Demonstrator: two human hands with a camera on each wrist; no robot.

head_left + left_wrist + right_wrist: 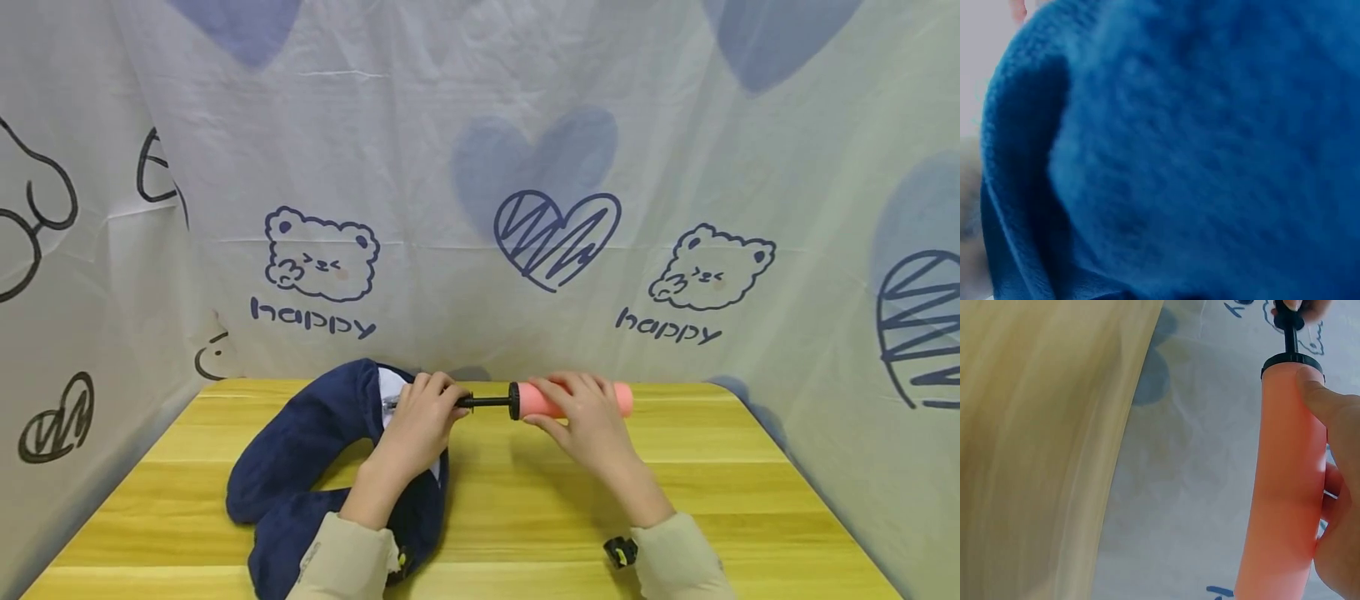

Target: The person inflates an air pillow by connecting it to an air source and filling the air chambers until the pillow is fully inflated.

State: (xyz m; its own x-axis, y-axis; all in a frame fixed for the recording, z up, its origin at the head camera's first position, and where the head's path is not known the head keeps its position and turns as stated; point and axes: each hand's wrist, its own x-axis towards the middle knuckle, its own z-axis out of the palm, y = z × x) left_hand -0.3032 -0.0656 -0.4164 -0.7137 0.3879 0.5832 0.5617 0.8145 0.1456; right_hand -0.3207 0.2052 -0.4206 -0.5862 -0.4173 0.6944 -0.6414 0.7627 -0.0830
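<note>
A hand pump [622, 399] with a pink barrel and a black collar lies level in the head view. My right hand [588, 423] holds its barrel, with the thumb along it near the collar in the right wrist view. From the collar a black rod [491, 402] runs left to my left hand [422, 423], whose fingers pinch the black end piece. That hand is over the right side of a navy plush neck pillow [300, 433], at its white inner part [390, 383]. What the end piece meets is hidden behind the fingers. Blue plush fills the left wrist view.
The wooden table [720, 467] carries the pillow. A light cloth [450, 108] printed with hearts and bears hangs behind the table and along its sides. A small black object [620, 552] sits beside the right cuff.
</note>
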